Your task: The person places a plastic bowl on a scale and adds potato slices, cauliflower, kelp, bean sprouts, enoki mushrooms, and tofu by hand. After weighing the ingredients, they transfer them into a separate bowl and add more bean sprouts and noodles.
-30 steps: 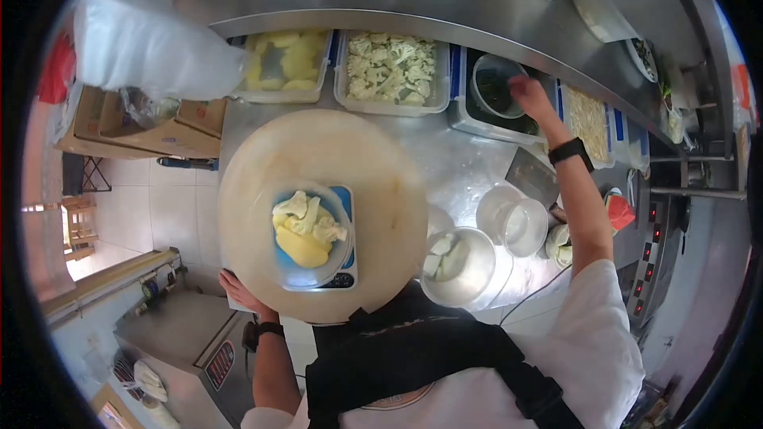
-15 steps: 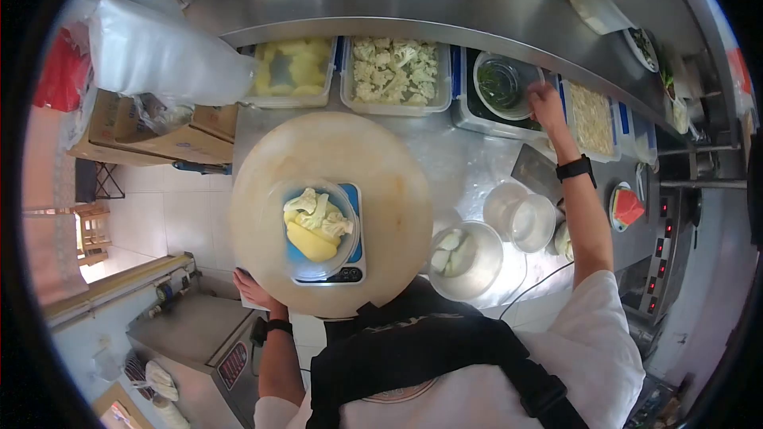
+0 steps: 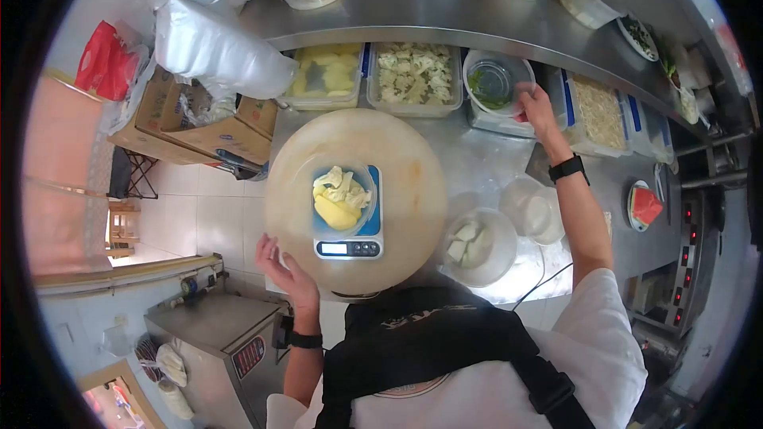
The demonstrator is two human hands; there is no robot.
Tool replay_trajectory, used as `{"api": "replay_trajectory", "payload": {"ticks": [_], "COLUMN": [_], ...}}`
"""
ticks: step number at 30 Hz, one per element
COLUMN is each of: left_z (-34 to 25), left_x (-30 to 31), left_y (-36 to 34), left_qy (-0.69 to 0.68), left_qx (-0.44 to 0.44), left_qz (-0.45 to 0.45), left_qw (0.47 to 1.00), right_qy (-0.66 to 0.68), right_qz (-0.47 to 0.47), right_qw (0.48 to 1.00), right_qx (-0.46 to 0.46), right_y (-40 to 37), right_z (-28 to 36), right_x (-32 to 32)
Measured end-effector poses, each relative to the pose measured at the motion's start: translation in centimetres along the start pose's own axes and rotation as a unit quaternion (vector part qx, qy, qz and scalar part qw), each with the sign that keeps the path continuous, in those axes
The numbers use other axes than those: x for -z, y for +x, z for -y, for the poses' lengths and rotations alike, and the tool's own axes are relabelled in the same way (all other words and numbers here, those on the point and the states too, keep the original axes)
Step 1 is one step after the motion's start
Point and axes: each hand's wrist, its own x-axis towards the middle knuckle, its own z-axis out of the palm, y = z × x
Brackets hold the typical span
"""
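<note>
Scooping/fetching step, prob.: R hand [image 3: 536,111] has its grip closed on the rim of the round tub [image 3: 499,75] w/ greens [image 3: 493,101], L hand [image 3: 290,276] open & empty by the round board [image 3: 397,230]. Clear bowl [image 3: 368,210] w/ potato [image 3: 334,213] & cauliflower [image 3: 350,189] sits on the scale [image 3: 364,250], on the board atop the desk [image 3: 469,171]; shifting the tub calls for a level lift, clear of the shelf [image 3: 397,16].

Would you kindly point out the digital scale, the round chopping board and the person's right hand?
Digital scale [image 3: 350,249]: head view, on its front panel.
Round chopping board [image 3: 413,214]: head view, on its bare right side.
Right hand [image 3: 540,111]: head view, on its middle.
</note>
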Motion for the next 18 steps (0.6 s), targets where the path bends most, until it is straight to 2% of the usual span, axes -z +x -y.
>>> {"api": "replay_trajectory", "payload": {"ticks": [2, 3, 4, 6, 7, 11, 13, 17, 18], "left_z": [-1.3, -1.8, -2.3, -3.4, -3.5, -1.7, -1.2, -0.6, -0.7], "left_x": [0.0, -0.1, 0.0, 0.4, 0.3, 1.9, 2.6, 3.3, 3.3], "left_y": [-1.3, -2.1, -2.8, -4.0, -4.5, -6.1, -6.8, -7.9, -8.2], "left_qy": [-0.005, -0.002, 0.0, 0.041, 0.031, 0.013, 0.012, 0.017, 0.011], "left_qx": [-0.067, -0.084, -0.087, -0.11, -0.107, -0.067, -0.01, -0.016, -0.004], "left_qz": [0.054, 0.063, 0.06, 0.142, 0.129, 0.101, 0.109, 0.103, 0.097], "left_qw": [0.996, 0.994, 0.994, 0.983, 0.985, 0.993, 0.994, 0.994, 0.995], "right_qy": [0.03, 0.108, 0.185, 0.23, 0.272, 0.188, 0.152, 0.09, 0.047], "right_qz": [-0.013, -0.007, 0.0, 0.018, 0.034, -0.015, -0.106, -0.103, -0.107], "right_qw": [0.999, 0.993, 0.981, 0.97, 0.956, 0.982, 0.983, 0.99, 0.993], "right_qx": [-0.029, -0.042, -0.055, -0.079, -0.105, -0.031, -0.012, -0.028, 0.004], "right_y": [0.0, 0.4, 0.7, 1.0, 1.2, 1.8, 2.7, 3.4, 3.3], "right_z": [-0.2, -1.0, -1.6, -2.4, -2.7, -3.5, -3.5, -3.7, -3.8], "right_x": [-0.1, 0.0, 0.2, 1.2, 1.5, 2.1, 3.2, 4.4, 4.6]}}
